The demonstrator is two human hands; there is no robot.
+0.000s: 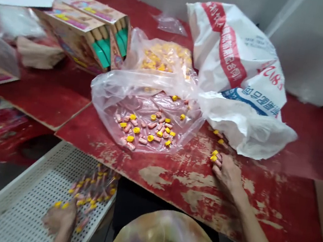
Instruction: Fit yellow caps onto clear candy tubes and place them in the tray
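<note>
Patterned garment (170,241), foreground; yellow-capped pieces (213,158) at ten o'clock from curled right hand (229,174), grip indeterminate; left hand (60,217), likewise.

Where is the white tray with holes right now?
The white tray is at the head view's lower left, beside the red table, with the left hand over it.

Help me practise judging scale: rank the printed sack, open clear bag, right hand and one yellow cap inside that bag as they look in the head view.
Largest to smallest:
1. Printed sack
2. Open clear bag
3. Right hand
4. Yellow cap
</note>
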